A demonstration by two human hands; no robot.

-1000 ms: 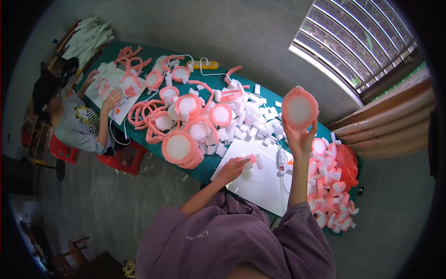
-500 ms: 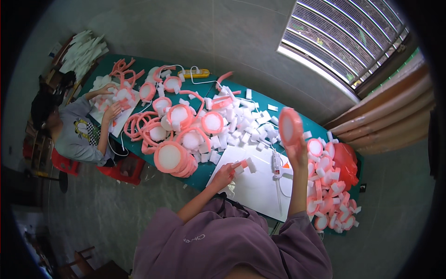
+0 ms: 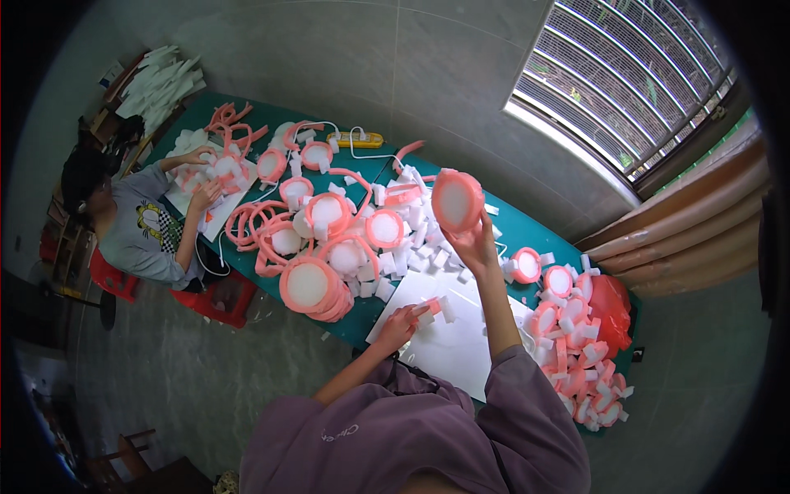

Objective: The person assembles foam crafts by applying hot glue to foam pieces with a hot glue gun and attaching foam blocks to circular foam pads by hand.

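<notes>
My right hand holds up a round foam disc with a pink rim and white centre, above the heap of white foam blocks. Over a white board, the fingers of my left hand close on a small pink-and-white foam piece. Left of the board stands a stack of larger pink-rimmed foam discs. Pink foam pieces with white blocks pile up to the right of the board. My right hand and forearm cover part of the board.
A co-worker handles pink and white foam at the table's left end. Near the wall lies a yellow power strip with white cords. A red plastic bag sits at the right, and red stools stand below the table's front edge.
My right hand has moved left with the foam disc, its white face now turned more towards me. The glue gun seen on the board earlier is now hidden. My left hand stays about where it was.
</notes>
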